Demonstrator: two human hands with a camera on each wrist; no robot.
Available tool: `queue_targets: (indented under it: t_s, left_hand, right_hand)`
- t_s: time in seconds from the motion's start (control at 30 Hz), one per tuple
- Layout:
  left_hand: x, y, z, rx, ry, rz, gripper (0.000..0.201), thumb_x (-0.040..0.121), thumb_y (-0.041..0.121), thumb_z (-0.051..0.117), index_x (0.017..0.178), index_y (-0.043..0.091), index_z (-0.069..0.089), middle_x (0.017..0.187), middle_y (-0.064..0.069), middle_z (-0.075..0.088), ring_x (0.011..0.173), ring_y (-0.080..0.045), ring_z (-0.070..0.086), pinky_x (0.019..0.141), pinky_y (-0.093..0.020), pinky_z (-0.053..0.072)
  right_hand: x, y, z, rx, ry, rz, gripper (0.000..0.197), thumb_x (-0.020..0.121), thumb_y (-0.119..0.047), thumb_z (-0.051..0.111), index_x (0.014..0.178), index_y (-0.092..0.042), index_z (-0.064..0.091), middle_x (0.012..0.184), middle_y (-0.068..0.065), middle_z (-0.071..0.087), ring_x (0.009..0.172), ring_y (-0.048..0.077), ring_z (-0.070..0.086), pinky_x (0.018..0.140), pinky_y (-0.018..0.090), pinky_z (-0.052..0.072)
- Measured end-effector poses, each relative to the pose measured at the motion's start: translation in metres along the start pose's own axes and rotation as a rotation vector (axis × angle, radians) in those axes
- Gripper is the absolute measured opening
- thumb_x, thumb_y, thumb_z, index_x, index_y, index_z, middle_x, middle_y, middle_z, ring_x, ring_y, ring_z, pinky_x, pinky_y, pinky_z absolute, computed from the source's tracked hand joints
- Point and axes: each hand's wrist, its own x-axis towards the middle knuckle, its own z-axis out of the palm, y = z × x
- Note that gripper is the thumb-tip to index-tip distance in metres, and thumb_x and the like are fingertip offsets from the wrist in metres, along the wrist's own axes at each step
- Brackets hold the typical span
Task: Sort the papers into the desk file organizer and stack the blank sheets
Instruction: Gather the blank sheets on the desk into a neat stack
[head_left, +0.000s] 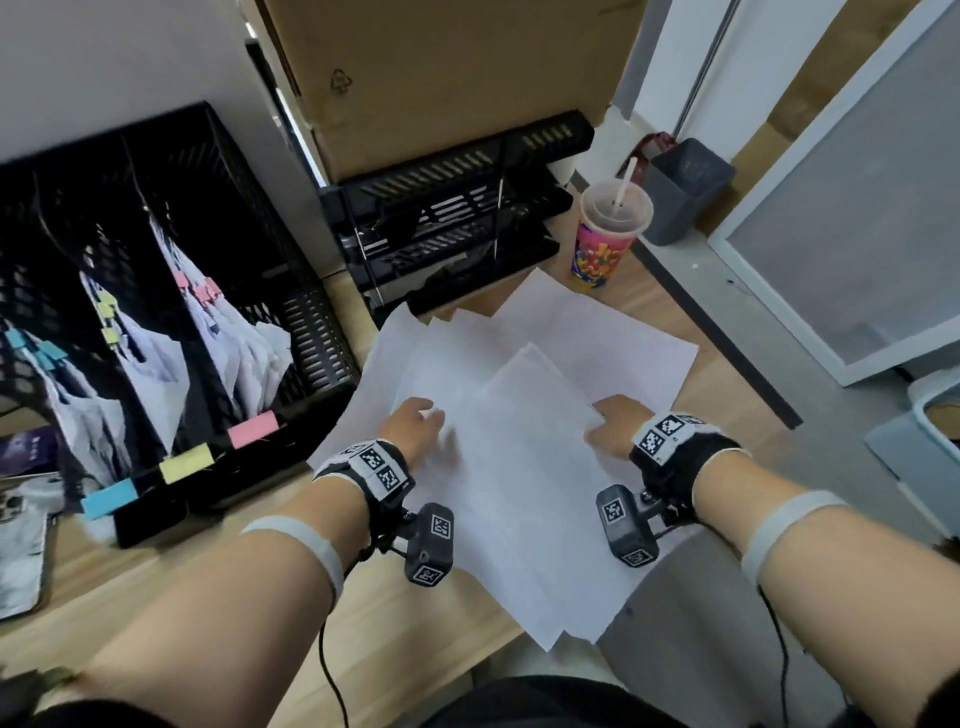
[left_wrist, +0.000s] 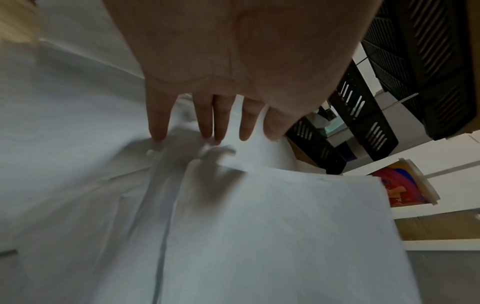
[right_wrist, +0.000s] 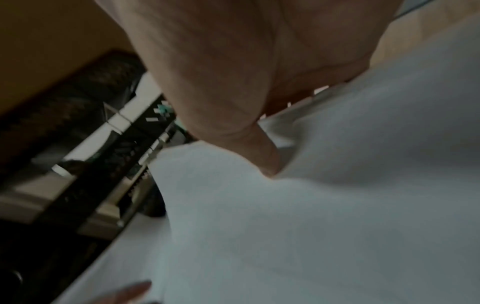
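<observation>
Several blank white sheets (head_left: 519, 467) lie fanned across the wooden desk, their near corners hanging over its front edge. My left hand (head_left: 431, 415) rests on their left side; the left wrist view shows this left hand (left_wrist: 207, 135) with straight fingers whose tips press the paper (left_wrist: 259, 226). My right hand (head_left: 605, 418) holds the right edge of the top sheet. In the right wrist view this right hand (right_wrist: 272, 164) has its thumb on top of the sheet (right_wrist: 311, 226) and its fingers tucked beneath. The black mesh file organizer (head_left: 291, 332) stands at the left, holding clipped papers (head_left: 150, 358).
Blue (head_left: 109, 499), yellow (head_left: 187, 462) and pink (head_left: 252, 428) labels mark the organizer's slots. A black stacked letter tray (head_left: 457, 208) sits behind the sheets under a cardboard box (head_left: 441, 78). A colourful cup with a straw (head_left: 605, 234) stands at the back right, near the desk edge.
</observation>
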Motion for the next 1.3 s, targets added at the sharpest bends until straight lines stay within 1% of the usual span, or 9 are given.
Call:
queue_targets:
  t_s: [0.17,0.27,0.37,0.57,0.77,0.87,0.93,1.07,1.3]
  left_hand:
    - [0.000,-0.008,-0.003,-0.036,-0.030,-0.001,0.049,0.097,0.018,0.057,0.144,0.010,0.044,0.143,-0.014,0.051,0.126,-0.033,0.054,0.102,-0.036,0.046]
    - [0.001,-0.008,-0.007,0.027,-0.031,0.007,0.053,0.094,0.021,0.061,0.144,0.014,0.044,0.144,-0.016,0.048,0.127,-0.034,0.052,0.103,-0.045,0.049]
    - [0.000,-0.006,-0.009,0.062,-0.016,0.023,0.058,0.093,0.021,0.062,0.147,0.016,0.042,0.143,-0.019,0.047,0.127,-0.036,0.052,0.102,-0.049,0.049]
    - [0.005,-0.005,-0.010,0.162,0.009,0.012,0.062,0.096,0.021,0.057,0.152,0.012,0.032,0.147,-0.019,0.046,0.135,-0.034,0.045,0.110,-0.034,0.036]
    - [0.004,0.006,-0.006,0.238,-0.026,0.008,0.058,0.097,0.022,0.053,0.150,0.013,0.030,0.144,-0.014,0.051,0.132,-0.034,0.049,0.105,-0.032,0.038]
    - [0.002,0.010,-0.004,0.253,-0.041,0.006,0.054,0.098,0.026,0.050,0.148,0.016,0.034,0.142,-0.011,0.054,0.131,-0.033,0.050,0.104,-0.032,0.039]
    - [0.001,0.011,-0.005,0.258,-0.033,0.005,0.048,0.096,0.028,0.050,0.143,0.018,0.041,0.138,-0.009,0.057,0.125,-0.032,0.054,0.102,-0.032,0.043]
    - [0.001,0.013,-0.009,0.241,-0.015,0.018,0.035,0.093,0.028,0.053,0.126,0.019,0.049,0.125,-0.007,0.063,0.110,-0.031,0.060,0.094,-0.033,0.047]
    - [0.002,0.014,-0.015,0.291,0.021,0.014,0.049,0.092,0.029,0.055,0.137,0.017,0.039,0.126,-0.011,0.060,0.110,-0.032,0.061,0.086,-0.031,0.047]
  right_hand:
    - [0.008,0.002,0.037,-0.018,0.035,-0.001,0.010,0.084,-0.025,0.048,0.074,-0.026,0.051,0.109,0.014,0.060,0.092,0.031,0.062,0.081,0.032,0.053]
    - [0.008,0.004,0.046,0.013,0.000,-0.006,0.028,0.091,-0.024,0.048,0.119,-0.021,0.055,0.129,0.008,0.058,0.108,0.028,0.058,0.088,0.027,0.046]
    - [0.003,0.011,0.043,0.102,0.054,0.007,0.054,0.095,-0.024,0.048,0.147,-0.020,0.033,0.145,0.008,0.046,0.126,0.028,0.050,0.103,0.030,0.040]
    - [-0.004,0.039,0.015,0.473,0.276,0.143,0.055,0.091,-0.014,0.054,0.140,-0.013,0.029,0.115,0.015,0.058,0.092,0.028,0.056,0.083,0.030,0.044]
    - [0.010,0.026,0.023,0.488,0.139,0.321,0.046,0.091,-0.014,0.045,0.135,0.000,0.044,0.114,0.019,0.057,0.106,0.034,0.055,0.083,0.030,0.041]
    - [0.016,0.002,0.035,0.488,0.118,0.330,0.044,0.090,-0.011,0.045,0.132,0.002,0.048,0.125,0.019,0.055,0.119,0.037,0.054,0.092,0.036,0.046]
    - [0.020,-0.011,0.042,0.485,0.121,0.334,0.046,0.087,-0.014,0.046,0.131,-0.002,0.049,0.122,0.018,0.056,0.112,0.038,0.057,0.092,0.039,0.051]
    - [0.023,-0.037,0.053,0.660,0.121,0.347,0.070,0.083,-0.010,0.052,0.146,-0.008,0.022,0.127,0.017,0.049,0.093,0.028,0.055,0.082,0.038,0.054]
    - [0.023,-0.050,0.064,0.666,0.054,0.319,0.068,0.083,-0.011,0.056,0.142,-0.002,0.022,0.112,0.013,0.048,0.084,0.025,0.054,0.070,0.032,0.049]
